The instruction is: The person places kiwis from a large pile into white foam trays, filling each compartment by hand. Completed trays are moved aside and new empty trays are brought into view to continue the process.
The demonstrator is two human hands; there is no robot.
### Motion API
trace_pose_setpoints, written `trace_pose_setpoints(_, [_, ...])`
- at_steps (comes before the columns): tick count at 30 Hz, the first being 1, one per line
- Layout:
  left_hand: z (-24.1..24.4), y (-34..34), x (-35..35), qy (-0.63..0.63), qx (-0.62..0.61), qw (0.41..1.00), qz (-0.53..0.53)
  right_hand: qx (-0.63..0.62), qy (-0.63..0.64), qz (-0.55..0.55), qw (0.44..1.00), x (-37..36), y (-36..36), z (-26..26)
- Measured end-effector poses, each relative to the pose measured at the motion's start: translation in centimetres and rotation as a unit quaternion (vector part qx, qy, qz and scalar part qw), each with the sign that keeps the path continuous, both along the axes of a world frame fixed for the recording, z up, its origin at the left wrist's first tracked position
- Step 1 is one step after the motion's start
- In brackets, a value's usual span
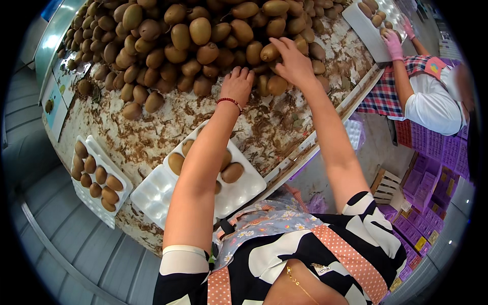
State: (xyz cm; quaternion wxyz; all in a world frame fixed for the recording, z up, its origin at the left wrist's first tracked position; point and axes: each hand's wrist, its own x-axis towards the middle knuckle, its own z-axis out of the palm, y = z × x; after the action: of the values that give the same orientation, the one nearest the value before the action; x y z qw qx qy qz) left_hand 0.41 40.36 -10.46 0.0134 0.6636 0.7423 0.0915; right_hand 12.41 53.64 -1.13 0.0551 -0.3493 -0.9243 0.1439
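A large heap of brown kiwifruit [200,31] lies across the far part of the table. My left hand [237,85], with a red beaded bracelet at the wrist, rests at the near edge of the heap; its fingertips are among the fruit, and whether they grip one is hidden. My right hand [295,63] reaches into the heap further right, thumb and fingers spread beside a kiwifruit [269,52]; a firm hold cannot be made out. Under my left forearm is a white moulded foam tray [244,190] with several kiwifruit in its hollows, partly covered by the arm.
Another white tray [124,179] of kiwifruit stands at the left. Brown debris litters the tabletop [148,133]. At the upper right, a co-worker in pink gloves [392,45] handles fruit at a white foam box [366,34]. Purple plastic crates [423,179] stand on the floor at the right.
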Motion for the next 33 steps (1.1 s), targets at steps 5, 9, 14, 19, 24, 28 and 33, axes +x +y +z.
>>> trace_pose_setpoints(5, [0.2, 0.3, 0.0, -0.069, -0.025, 0.997, 0.030, 0.048, -0.102, 0.061, 0.992, -1.3, 1.3, -1.8])
trace_pose_setpoints(9, [3.8, -4.2, -0.5, -0.290, 0.105, 0.934, 0.183, -0.237, 0.112, -0.055, 0.963, 2.1, -3.0, 0.3])
trace_pose_setpoints(14, [10.5, -16.0, -0.1, -0.620, 0.144, 0.710, 0.303, -0.489, 0.011, 0.028, 0.872, 8.1, -14.1, 2.0])
trace_pose_setpoints(19, [12.3, -28.0, 5.7, -0.556, -0.027, 0.729, 0.399, -0.377, -0.130, 0.141, 0.906, 10.9, -22.0, 0.3])
trace_pose_setpoints(24, [6.9, -32.5, 12.9, -0.345, -0.037, 0.838, 0.420, -0.325, -0.265, 0.134, 0.898, 9.6, -24.3, 0.3])
trace_pose_setpoints(28, [6.2, -31.5, 13.8, -0.277, -0.100, 0.850, 0.436, -0.185, -0.072, 0.145, 0.969, 10.6, -25.3, 0.1])
trace_pose_setpoints(33, [4.7, -34.3, 13.3, -0.302, 0.025, 0.823, 0.481, -0.144, 0.259, 0.217, 0.930, 9.5, -29.2, -1.5])
